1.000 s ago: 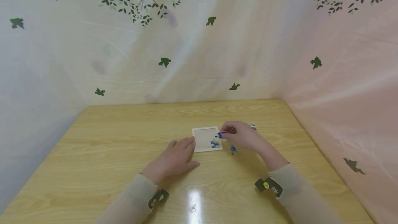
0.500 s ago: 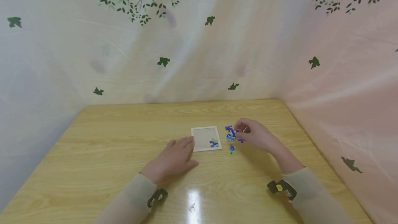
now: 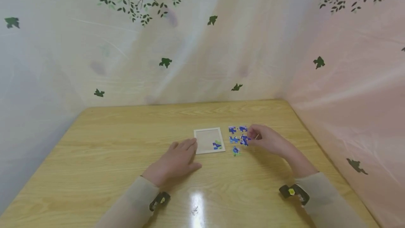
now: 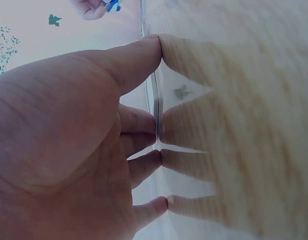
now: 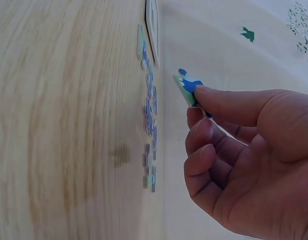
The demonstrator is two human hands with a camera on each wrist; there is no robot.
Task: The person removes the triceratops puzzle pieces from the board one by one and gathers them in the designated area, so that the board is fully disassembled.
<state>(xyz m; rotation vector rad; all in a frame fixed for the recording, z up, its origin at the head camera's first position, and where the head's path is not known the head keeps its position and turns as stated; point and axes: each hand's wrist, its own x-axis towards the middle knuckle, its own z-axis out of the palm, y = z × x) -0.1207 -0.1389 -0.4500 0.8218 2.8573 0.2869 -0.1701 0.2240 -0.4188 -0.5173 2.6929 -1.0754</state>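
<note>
My left hand [image 3: 177,157] rests on the table, its fingertips at the left edge of a white puzzle frame [image 3: 209,129]. In the left wrist view the thumb [image 4: 136,62] and fingers touch the tabletop beside the frame's thin edge. A joined blue-and-green patch of puzzle [image 3: 217,145] lies in the frame's near right corner. My right hand [image 3: 267,141] pinches a blue-and-green puzzle piece [image 5: 189,87] between thumb and fingers, raised off the table in the right wrist view. Several loose puzzle pieces [image 3: 234,139] lie just left of this hand, which hides whatever is behind it.
The wooden table [image 3: 126,129] runs back to a pale curtain [image 3: 190,45] printed with leaves and branches. A pinkish curtain [image 3: 354,98] hangs along the right side. Both wrists carry black straps with small cameras [image 3: 291,191].
My right hand has moved right, from the frame's right edge to beyond the loose pieces, with a puzzle piece in its fingers. More loose pieces show now. The left hand stays at the frame.
</note>
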